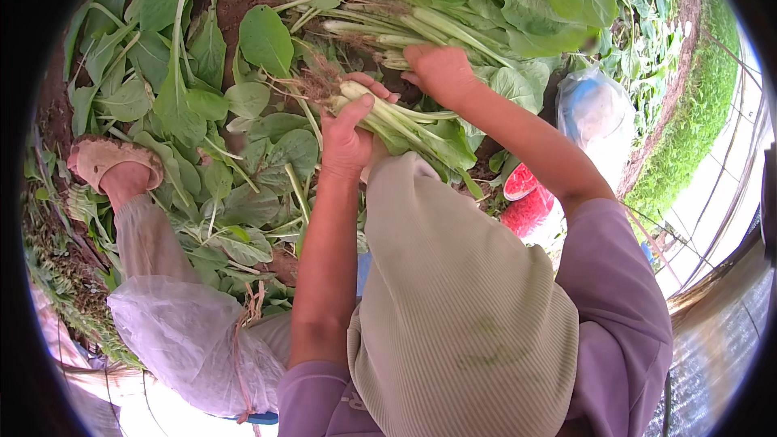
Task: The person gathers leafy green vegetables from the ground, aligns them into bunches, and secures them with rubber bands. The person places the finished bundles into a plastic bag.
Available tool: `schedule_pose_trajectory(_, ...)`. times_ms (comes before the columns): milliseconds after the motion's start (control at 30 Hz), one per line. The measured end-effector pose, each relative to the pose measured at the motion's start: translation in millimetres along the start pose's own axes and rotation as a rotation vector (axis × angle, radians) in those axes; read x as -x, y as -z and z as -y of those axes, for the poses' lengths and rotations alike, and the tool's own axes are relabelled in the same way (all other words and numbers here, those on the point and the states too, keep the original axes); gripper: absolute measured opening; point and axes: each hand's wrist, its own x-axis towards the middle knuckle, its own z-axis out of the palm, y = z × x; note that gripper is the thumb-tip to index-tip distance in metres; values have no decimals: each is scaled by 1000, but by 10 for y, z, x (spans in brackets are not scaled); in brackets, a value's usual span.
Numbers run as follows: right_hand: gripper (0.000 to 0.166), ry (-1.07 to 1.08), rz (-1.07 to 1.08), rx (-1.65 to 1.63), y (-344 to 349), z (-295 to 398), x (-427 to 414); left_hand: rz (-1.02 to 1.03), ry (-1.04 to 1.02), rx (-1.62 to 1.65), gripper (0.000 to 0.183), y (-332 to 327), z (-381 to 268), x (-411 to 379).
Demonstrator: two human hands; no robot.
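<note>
My left hand (352,127) grips a small bunch of leafy greens (388,110) by the pale stem bases. Their brown, soil-covered roots (317,80) point up and to the left, and the leaves hang to the lower right. My right hand (442,74) is curled against the stems of a larger pile of leafy greens (449,21), just above and right of the bunch. Its fingertips are partly hidden, so whether a stem is pinched there is unclear. The pile lies with roots to the left and broad leaves to the right.
Loose green leaves (176,91) cover the soil at left, around a muddy clog (118,161) on my foot. Clear plastic (176,334) wraps my knee. At right are a plastic bag (592,106), a red bundle (527,209) and a grassy strip (686,115). Pale cloth (467,279) hangs below my hands.
</note>
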Motion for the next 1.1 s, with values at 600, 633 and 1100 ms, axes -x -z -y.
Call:
schedule_pose_trajectory(600,26,-25,16,-918,430,220,117,-94,-90,-2,46,-196,-5,40)
schedule_pose_trajectory(633,25,-11,41,-978,398,213,108,-89,-86,41,46,-203,-14,40)
schedule_pose_trajectory(1100,25,-119,-196,-998,348,428,113,-136,-35,89,47,-192,20,-30)
